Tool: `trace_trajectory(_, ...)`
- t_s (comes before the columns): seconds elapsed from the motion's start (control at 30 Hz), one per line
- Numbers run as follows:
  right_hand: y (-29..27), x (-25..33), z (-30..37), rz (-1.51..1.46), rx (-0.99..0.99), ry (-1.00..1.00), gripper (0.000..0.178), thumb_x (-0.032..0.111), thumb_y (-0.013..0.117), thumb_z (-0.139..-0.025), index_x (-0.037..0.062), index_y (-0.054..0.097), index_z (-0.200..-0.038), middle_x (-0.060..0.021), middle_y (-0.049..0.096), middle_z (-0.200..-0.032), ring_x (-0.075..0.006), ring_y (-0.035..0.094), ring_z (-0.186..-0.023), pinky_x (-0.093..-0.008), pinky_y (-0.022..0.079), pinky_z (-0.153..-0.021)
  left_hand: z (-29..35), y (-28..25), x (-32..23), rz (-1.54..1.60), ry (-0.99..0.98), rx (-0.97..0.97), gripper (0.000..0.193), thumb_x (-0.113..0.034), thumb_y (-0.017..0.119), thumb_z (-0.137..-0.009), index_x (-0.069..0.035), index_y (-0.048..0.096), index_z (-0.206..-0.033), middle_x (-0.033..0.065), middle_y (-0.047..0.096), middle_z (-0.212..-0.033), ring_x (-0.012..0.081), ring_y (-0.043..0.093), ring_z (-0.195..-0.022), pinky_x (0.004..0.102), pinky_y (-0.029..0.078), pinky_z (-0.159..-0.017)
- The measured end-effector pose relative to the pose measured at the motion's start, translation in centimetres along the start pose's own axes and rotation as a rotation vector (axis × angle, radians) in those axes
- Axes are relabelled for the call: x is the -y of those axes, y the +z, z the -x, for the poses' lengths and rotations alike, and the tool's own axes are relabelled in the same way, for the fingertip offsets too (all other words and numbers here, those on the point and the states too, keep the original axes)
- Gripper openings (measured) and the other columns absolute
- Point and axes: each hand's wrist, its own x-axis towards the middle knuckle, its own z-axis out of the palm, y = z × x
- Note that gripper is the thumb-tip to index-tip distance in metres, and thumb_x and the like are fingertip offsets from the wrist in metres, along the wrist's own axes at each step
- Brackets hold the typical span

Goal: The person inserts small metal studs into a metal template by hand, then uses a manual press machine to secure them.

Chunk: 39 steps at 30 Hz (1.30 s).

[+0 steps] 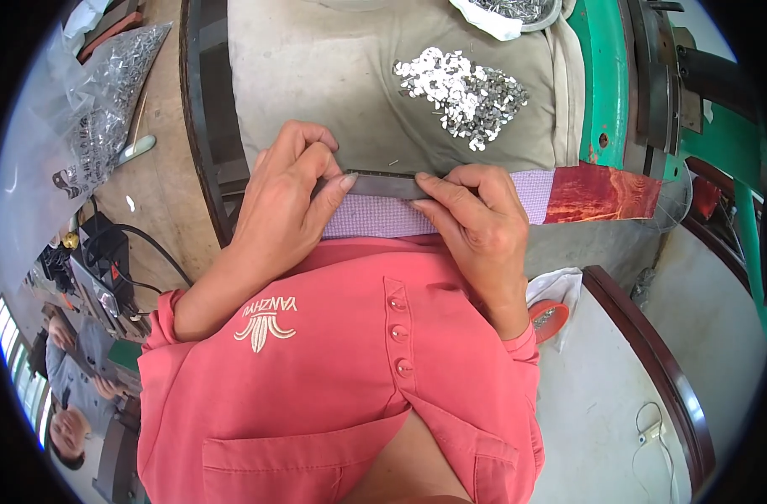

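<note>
A narrow dark grey metal bar (385, 185) lies level between my two hands, at the near edge of the cloth-covered work surface. My left hand (292, 186) pinches its left end between thumb and curled fingers. At the other end, my right hand (476, 202) grips it with thumb and forefinger. Small dark marks run along the bar's upper edge, too fine to make out. Beyond it, a heap of small white and dark grey metal pieces (463, 92) is spread on the khaki cloth (316, 84). One thin pin-like piece (392, 161) lies just past the bar.
A bowl of thin metal pieces (518, 10) stands at the far right, beside green machinery (598, 84). On the left, a clear bag of metal parts (114, 101) rests on a wooden table (169, 168). Another person (81, 378) sits at lower left.
</note>
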Motion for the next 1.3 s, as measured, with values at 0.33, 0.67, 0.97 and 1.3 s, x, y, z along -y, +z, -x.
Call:
trace_trajectory(0.33,-0.4,-0.3,0.8,-0.002,-0.066,0.099,0.039,0.010,0.084,-0.069,0.0052,0.075,-0.106,-0.0050,0.058,-0.090,-0.0232,0.058,-0.080,-0.0352,0.049,-0.068,-0.1,0.1,-0.3,-0.017,-0.008,-0.015,0.014,-0.009,0.070,-0.086,-0.001,0.058,-0.089,0.0138,0.055,-0.112,0.0329,0.056,-0.095,0.0403,0.042,-0.085)
trace_trajectory(0.67,0.0,-2.3,2.9,0.076,-0.143,0.029,0.032,0.016,0.086,-0.067,0.0105,0.077,-0.098,-0.0012,0.065,-0.090,-0.0216,0.060,-0.082,-0.0339,0.047,-0.070,0.3,-0.1,0.0,0.039,0.066,0.026,0.028,-0.006,0.078,-0.075,-0.003,0.064,-0.098,0.0103,0.058,-0.106,0.0306,0.058,-0.094,0.0378,0.047,-0.081)
trace_trajectory(0.97,-1.5,-2.1,0.7,0.068,-0.126,-0.095,0.029,0.013,0.085,-0.067,0.0085,0.073,-0.094,-0.0035,0.070,-0.092,-0.0240,0.064,-0.084,-0.0357,0.048,-0.075,-0.8,-1.6,-1.2,-0.193,0.337,-0.078,0.029,-0.006,0.078,-0.070,-0.004,0.065,-0.097,0.0073,0.062,-0.098,0.0280,0.060,-0.088,0.0368,0.043,-0.075)
trace_trajectory(1.3,-2.2,-3.5,-0.3,0.079,-0.219,-0.141,0.026,0.016,0.081,-0.075,0.0094,0.069,-0.096,-0.0053,0.067,-0.095,-0.0249,0.064,-0.081,-0.0350,0.050,-0.068,-4.3,-1.9,-2.3,-0.421,0.455,-0.040,0.032,-0.008,0.076,-0.072,-0.005,0.064,-0.101,0.0088,0.063,-0.102,0.0281,0.060,-0.092,0.0387,0.042,-0.076)
